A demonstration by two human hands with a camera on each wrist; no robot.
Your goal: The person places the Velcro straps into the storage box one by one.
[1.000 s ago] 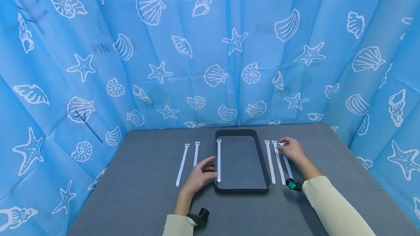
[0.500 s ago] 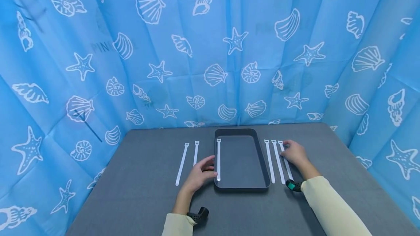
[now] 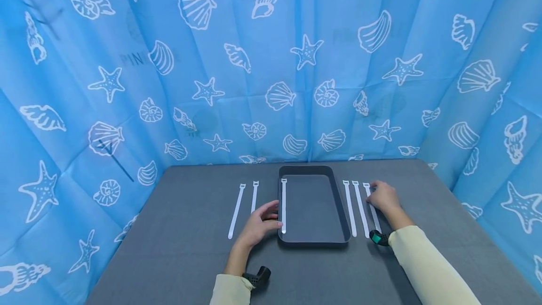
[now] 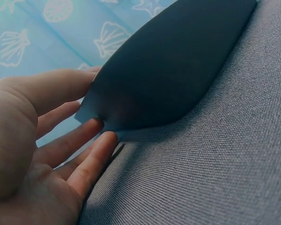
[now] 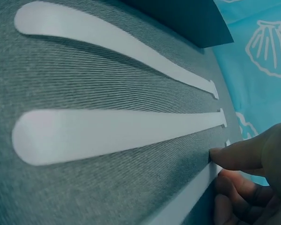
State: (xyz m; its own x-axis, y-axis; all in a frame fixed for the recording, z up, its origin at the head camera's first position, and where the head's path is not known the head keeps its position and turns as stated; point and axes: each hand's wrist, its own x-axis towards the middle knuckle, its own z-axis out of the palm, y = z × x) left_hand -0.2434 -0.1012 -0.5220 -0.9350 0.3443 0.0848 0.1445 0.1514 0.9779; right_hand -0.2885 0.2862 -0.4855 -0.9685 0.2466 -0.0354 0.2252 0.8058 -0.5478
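My hands either side of a dark tray on a grey table, white strips laid out in rows.

My left hand rests loosely open against the tray's left wall, holding nothing. My right hand curls its fingertips onto the outermost strip of three on the right, seemingly starting to pick it up; next I judge it needs a clean pinch. One strip lies inside the tray, two more left of it. Nothing blocks the way.
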